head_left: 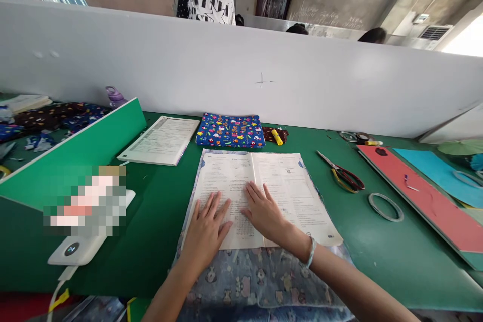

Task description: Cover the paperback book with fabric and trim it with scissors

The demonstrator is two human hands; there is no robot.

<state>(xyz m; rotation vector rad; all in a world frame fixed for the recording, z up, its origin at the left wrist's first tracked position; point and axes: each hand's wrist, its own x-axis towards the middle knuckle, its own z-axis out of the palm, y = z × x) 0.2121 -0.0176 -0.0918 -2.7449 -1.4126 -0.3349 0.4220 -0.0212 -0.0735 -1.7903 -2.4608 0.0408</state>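
An open book (pixel 302 196) with printed pages lies flat on a patterned cloth (pixel 260 279), whose lower part extends below the pages toward me. My left hand (pixel 209 226) rests on the left page with its fingers spread, holding nothing. Near the centre fold, my right hand (pixel 266 214) lies flat, its fingertips on the left page and its thumb apart. A light bracelet circles my right wrist. Behind the book are a folded blue patterned cloth (pixel 231 131) and a yellow tube (pixel 277 137).
Scissors (pixel 345 173), a tape ring (pixel 385 207) and a red board (pixel 418 191) are to the right. Left stand a stack of paper (pixel 160 138), a white power bank (pixel 77 250) and a green divider (pixel 98 136). A person (pixel 211 0) stands behind the white partition (pixel 226 60).
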